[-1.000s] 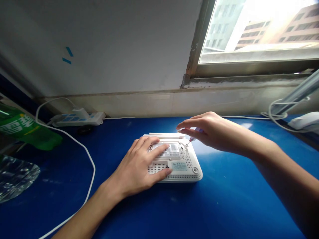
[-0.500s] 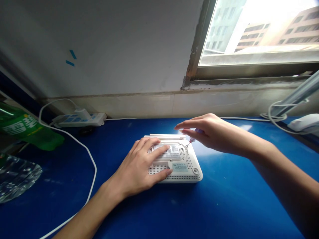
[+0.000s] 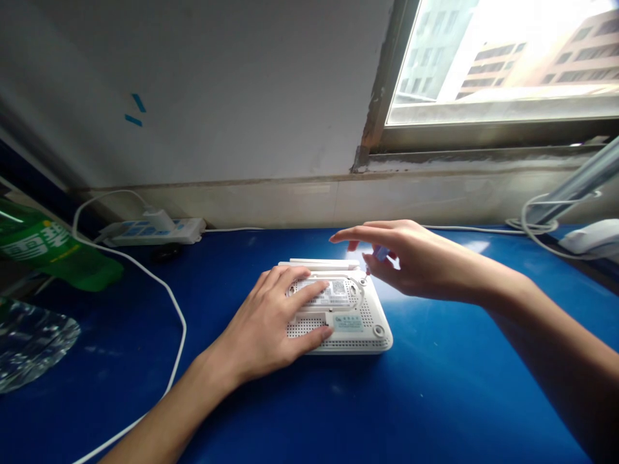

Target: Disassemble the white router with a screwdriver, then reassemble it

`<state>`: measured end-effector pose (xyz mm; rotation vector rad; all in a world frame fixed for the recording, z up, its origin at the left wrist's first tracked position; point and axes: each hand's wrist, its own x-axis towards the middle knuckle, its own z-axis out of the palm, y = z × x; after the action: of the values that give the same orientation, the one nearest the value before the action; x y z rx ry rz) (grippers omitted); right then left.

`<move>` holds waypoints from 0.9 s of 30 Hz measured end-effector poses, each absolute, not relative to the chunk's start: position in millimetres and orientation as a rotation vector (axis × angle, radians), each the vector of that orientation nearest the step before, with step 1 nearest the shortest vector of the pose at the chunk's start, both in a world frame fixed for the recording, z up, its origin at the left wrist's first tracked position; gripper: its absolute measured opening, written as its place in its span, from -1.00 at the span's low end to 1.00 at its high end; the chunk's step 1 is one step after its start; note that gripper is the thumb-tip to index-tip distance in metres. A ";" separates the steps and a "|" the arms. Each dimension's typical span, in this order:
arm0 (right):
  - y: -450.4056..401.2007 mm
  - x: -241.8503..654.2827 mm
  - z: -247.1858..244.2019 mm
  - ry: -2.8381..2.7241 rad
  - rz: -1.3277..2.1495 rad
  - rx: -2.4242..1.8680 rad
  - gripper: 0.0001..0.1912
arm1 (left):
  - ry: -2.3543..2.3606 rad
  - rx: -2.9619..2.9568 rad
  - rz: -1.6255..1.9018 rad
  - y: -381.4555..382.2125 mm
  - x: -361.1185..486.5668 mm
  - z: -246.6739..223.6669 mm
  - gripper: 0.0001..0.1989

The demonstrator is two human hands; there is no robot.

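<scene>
A white router lies underside up on the blue table, showing a label, vent holes and round screw recesses. My left hand rests on its left part, fingers spread across the casing and the thumb near the front. Over the far right corner is my right hand, with its fingers around the purplish translucent handle of a small screwdriver. The screwdriver's thin shaft points down at the far right recess. Part of the handle is hidden by the fingers.
To the left lie a green bottle and a clear plastic bottle. A white power strip with a plug sits by the wall, and its white cable curves over the blue table. At right stands a metal pole wrapped with cord.
My right hand's fingers have shifted around the screwdriver handle, with the index finger more extended and more of the handle showing. My left hand and the router stay in place.
</scene>
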<state>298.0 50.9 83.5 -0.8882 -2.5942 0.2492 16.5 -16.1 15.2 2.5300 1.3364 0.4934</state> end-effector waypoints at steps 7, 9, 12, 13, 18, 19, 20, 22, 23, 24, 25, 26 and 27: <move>50.9 295.9 82.8 -2.588 0.222 -0.998 -0.73 | 1.329 2.532 0.499 -16.4 16.1 15.7 -0.38; 51.1 296.0 82.4 -2.590 0.247 -0.950 -0.68 | 1.330 2.529 0.494 -16.4 16.3 15.9 -0.38; 48.5 296.2 85.7 -2.611 0.285 -0.882 -0.42 | 1.333 2.527 0.492 -16.2 16.8 16.1 -0.38; 47.8 296.0 86.7 -2.616 0.282 -0.888 -0.42 | 1.335 2.527 0.491 -16.2 16.9 16.1 -0.38; 51.0 295.1 82.8 -2.574 0.249 -1.000 -0.74 | 1.339 2.533 0.484 -15.9 16.6 15.5 -0.38; 52.1 295.4 81.4 -2.572 0.263 -0.989 -0.75 | 1.340 2.535 0.485 -16.0 16.4 15.3 -0.38; 52.7 295.9 80.6 -2.573 0.280 -0.969 -0.74 | 1.343 2.535 0.484 -16.2 16.3 15.0 -0.38; 52.2 296.9 81.1 -2.583 0.296 -0.921 -0.57 | 1.347 2.532 0.480 -16.6 16.2 14.7 -0.38; 51.3 297.2 82.1 -2.592 0.300 -0.901 -0.47 | 1.349 2.529 0.477 -16.8 16.2 14.7 -0.38; 50.2 297.3 83.4 -2.603 0.298 -0.889 -0.42 | 1.349 2.526 0.474 -17.0 16.2 14.7 -0.38; 49.4 297.1 84.5 -2.611 0.287 -0.890 -0.43 | 1.349 2.524 0.473 -17.0 16.3 14.8 -0.38; 48.9 296.7 85.2 -2.611 0.269 -0.902 -0.50 | 1.347 2.524 0.473 -16.9 16.5 14.9 -0.38; 48.8 296.2 85.4 -2.606 0.251 -0.925 -0.59 | 1.348 2.522 0.475 -16.8 16.7 15.0 -0.38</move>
<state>296.2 48.8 85.4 -0.9246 -2.6058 0.2512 16.7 -16.8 15.0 2.5224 1.3478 0.4747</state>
